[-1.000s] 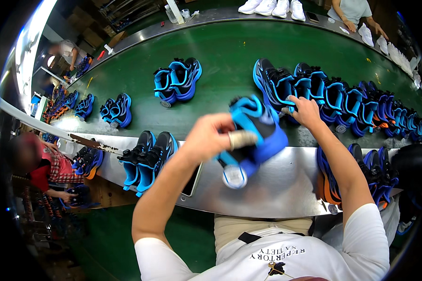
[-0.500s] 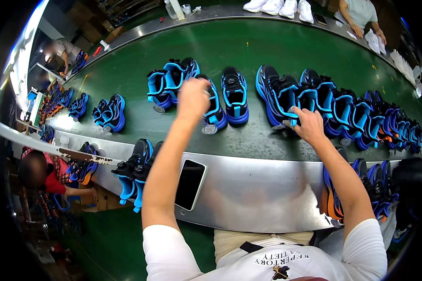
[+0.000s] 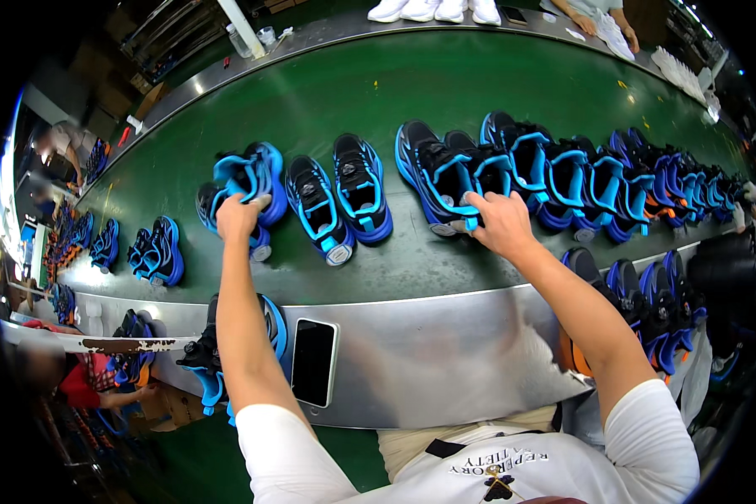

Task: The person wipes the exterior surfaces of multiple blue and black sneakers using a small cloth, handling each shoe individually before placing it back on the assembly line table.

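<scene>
Across the middle of the frame runs a green belt (image 3: 378, 92) carrying black shoes with bright blue trim. Left of centre, the left hand (image 3: 239, 217) rests on a shoe (image 3: 248, 181) that lies tipped on its side, its blue straps and blue sole edge facing up; the fingers (image 3: 252, 202) curl over its near edge, touching it, though whether they truly pinch it cannot be told. Just right of that shoe stands a pair of shoes (image 3: 340, 197), upright, toes pointing to the lower edge, black on top with light blue lines and a white round knob at each front. Right of centre, the right hand (image 3: 500, 223) sits on the near end of another shoe (image 3: 441, 172), the first in a long row of shoes (image 3: 613, 172) that leans one against the next toward the right of the frame; its fingers are bent and pressed against the blue strap. Below the belt, a steel counter (image 3: 445, 353) crosses the lower frame with a dark phone (image 3: 313, 363) lying flat on it, between the two forearms. More shoes (image 3: 155, 252) stand at the left of the belt.
</scene>
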